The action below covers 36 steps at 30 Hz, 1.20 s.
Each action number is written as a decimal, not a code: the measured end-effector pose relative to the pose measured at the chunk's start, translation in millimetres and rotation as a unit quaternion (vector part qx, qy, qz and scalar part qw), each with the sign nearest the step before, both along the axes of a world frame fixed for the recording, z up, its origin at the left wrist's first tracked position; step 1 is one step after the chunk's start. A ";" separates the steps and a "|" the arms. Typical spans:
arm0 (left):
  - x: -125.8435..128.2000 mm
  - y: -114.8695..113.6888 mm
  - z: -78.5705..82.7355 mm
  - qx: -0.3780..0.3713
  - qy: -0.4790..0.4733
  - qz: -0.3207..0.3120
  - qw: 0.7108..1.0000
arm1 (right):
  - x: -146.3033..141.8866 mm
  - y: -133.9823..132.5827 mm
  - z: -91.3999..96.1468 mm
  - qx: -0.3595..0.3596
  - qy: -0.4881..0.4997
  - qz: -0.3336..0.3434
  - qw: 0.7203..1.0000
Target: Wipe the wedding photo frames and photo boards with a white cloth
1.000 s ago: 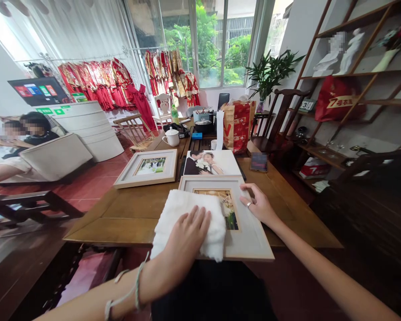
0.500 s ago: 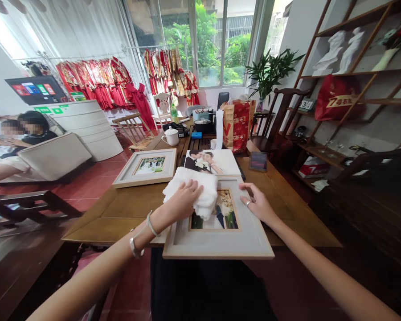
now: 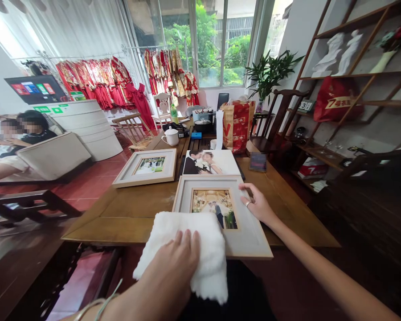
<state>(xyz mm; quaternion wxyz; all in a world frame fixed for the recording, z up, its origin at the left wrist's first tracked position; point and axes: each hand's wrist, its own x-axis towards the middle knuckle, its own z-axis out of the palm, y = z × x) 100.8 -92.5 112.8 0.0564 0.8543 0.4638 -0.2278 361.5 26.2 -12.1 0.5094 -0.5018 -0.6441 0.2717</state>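
Observation:
A white towel [image 3: 203, 249] lies under my left hand [image 3: 177, 254], whose fingers are pressed on it. The towel covers the near left corner of a picture frame [image 3: 254, 243] and hangs past its front edge. Inside the frame's pale mat is a photo of a couple [image 3: 217, 200], partly hidden by the towel. My right hand [image 3: 257, 203], with a ring on one finger, grips the frame's right edge. Behind it lies a frameless photo print [image 3: 225, 161] of a couple. A second framed photo [image 3: 127, 171] rests to the left.
On the wooden table [image 3: 120, 218] stand a white lidded cup [image 3: 170, 136], a red and brown paper bag [image 3: 239, 127] and a small dark sign [image 3: 257, 162]. Two people [image 3: 36, 129] sit at the left. Shelves [image 3: 347, 76] line the right wall.
My left hand has drawn the towel down toward me, from the frame's upper left to its near edge, uncovering more of the photo. My right hand stays on the frame's edge.

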 end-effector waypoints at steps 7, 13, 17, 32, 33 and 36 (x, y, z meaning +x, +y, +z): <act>1.0 76.9 -13.7 0.129 -0.103 0.006 0.986 | 2.9 1.9 -1.9 -0.004 -0.001 0.020 1.000; -6.7 141.2 -30.9 0.177 -0.210 -0.032 0.961 | 1.6 1.5 -1.4 0.000 0.001 0.017 1.000; -8.3 140.1 -27.3 0.160 -0.207 -0.035 0.964 | -0.3 0.5 0.7 -0.004 0.006 0.014 1.000; -3.5 -9.6 9.9 -0.029 -0.091 0.028 0.995 | -7.6 -3.5 4.5 -0.003 -0.001 -0.019 1.000; -3.9 -0.1 3.8 -0.003 -0.109 0.025 0.994 | -7.1 -3.2 4.5 -0.003 -0.005 -0.018 1.000; -4.5 39.8 -18.2 0.082 -0.175 -0.004 0.981 | -4.8 -2.4 4.7 0.000 -0.017 -0.012 1.000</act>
